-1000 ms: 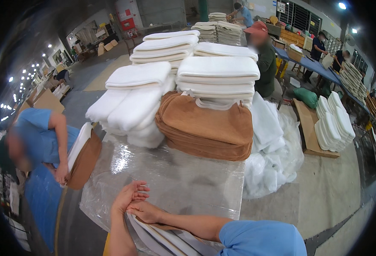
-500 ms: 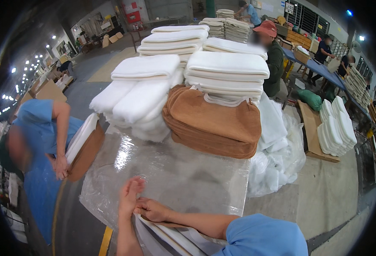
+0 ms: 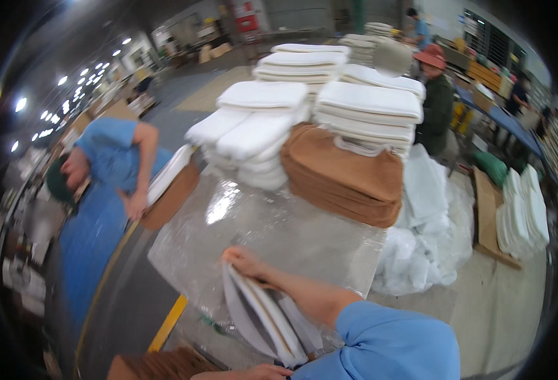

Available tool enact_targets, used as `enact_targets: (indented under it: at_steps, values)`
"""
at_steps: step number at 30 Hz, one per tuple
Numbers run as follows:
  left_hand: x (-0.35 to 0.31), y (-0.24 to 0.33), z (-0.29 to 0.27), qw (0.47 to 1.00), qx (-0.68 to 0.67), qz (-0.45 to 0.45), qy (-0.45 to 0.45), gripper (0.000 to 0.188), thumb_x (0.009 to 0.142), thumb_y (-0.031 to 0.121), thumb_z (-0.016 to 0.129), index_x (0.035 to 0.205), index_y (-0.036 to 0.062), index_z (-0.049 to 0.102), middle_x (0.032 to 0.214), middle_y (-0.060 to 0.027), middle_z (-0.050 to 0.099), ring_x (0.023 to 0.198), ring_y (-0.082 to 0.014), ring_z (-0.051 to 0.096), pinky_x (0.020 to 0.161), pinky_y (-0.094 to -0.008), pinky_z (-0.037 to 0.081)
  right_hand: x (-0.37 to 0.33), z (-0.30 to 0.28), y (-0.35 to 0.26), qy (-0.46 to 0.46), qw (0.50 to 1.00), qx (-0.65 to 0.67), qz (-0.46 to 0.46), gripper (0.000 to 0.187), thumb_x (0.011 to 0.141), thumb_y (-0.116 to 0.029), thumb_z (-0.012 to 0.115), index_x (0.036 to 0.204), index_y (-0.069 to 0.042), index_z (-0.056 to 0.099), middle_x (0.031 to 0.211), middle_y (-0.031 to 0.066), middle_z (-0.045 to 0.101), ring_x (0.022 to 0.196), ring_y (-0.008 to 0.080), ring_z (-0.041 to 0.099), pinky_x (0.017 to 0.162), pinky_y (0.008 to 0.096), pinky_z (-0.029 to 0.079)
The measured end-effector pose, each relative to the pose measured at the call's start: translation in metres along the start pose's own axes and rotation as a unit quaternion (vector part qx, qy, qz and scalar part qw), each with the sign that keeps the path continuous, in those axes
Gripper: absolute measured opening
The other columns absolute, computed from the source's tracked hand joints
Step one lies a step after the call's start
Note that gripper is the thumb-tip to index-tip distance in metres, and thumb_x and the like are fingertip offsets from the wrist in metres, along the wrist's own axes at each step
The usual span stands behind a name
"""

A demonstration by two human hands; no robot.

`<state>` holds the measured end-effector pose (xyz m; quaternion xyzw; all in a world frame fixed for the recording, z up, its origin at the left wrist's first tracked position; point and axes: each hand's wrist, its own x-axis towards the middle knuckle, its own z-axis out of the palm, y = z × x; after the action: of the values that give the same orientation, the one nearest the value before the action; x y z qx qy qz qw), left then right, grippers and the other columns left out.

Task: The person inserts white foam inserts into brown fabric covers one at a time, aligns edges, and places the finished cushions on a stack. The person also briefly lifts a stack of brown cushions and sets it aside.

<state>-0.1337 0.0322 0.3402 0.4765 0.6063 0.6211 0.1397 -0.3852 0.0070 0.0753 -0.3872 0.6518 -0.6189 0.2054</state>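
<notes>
A narrow cushion (image 3: 267, 313) with white padding, a thin brown line along it and loose grey-white fabric flaps stands on edge before me. My right hand (image 3: 244, 261) is closed round its far end, the arm reaching across from the right. At its near end, by the lower edge of the picture, my left hand (image 3: 267, 372) lies against the cushion with fingers together; part of that hand is cut off. Brown fabric (image 3: 165, 363) lies left of my left hand. Clear plastic sheeting (image 3: 193, 247) covers the surface beyond.
Brown covers (image 3: 342, 174) lie stacked ahead, beside piles of white padding (image 3: 263, 95). A co-worker (image 3: 111, 152) at the left handles a brown and white cushion (image 3: 171, 193). Bagged white material (image 3: 412, 259) sits at the right; another person (image 3: 434, 107) stands behind the piles.
My left hand has come down from the cushion's far end to its near end. My right hand stays at the far end. Brown fabric now shows at the lower left; the view has shifted.
</notes>
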Motion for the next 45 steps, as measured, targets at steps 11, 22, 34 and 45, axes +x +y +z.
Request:
enact_targets:
  at_steps: [11,22,34,45]
  values:
    - [0.016,0.023,0.077,0.869,0.258,0.171,0.385,0.02,0.103,0.013,0.061,0.111,-0.0042,0.068,0.089,-0.0118,0.062,0.071,-0.0265,0.056,0.085,-0.0538,0.05,-0.038,-0.014,-0.036,0.026,0.983,0.091,0.154,0.024,0.11,-0.029,0.057,0.104,-0.011,0.072,0.083,-0.01,0.057,0.075,0.0025,0.046,0.065,0.0236,0.04]
    - [0.066,-0.018,0.09,0.727,0.25,0.393,0.505,0.017,0.099,0.011,0.071,0.084,0.0051,0.068,0.087,-0.0111,0.069,0.07,-0.0256,0.063,0.086,-0.0594,0.053,-0.043,-0.016,-0.017,0.045,0.996,0.068,0.02,0.023,0.111,-0.025,0.056,0.105,-0.008,0.07,0.081,-0.0106,0.053,0.071,0.0022,0.041,0.063,0.0221,0.035]
    - [0.059,-0.032,0.067,0.719,0.228,0.461,0.468,0.03,0.106,0.02,0.061,0.081,0.0066,0.068,0.093,-0.0119,0.072,0.081,-0.0244,0.066,0.101,-0.0605,0.046,-0.039,-0.015,-0.008,0.018,0.997,0.06,0.036,0.025,0.112,-0.026,0.057,0.11,-0.005,0.071,0.09,-0.0077,0.06,0.082,0.004,0.049,0.076,0.0225,0.042]
    - [0.06,-0.001,0.106,0.734,0.041,0.341,0.585,0.031,0.102,0.023,0.066,0.075,0.0095,0.069,0.084,-0.0075,0.071,0.074,-0.0257,0.066,0.1,-0.0558,0.047,-0.039,-0.018,-0.004,0.011,0.999,0.046,-0.009,0.027,0.112,-0.028,0.054,0.108,-0.005,0.069,0.093,-0.0047,0.063,0.09,0.0069,0.055,0.087,0.0244,0.046]
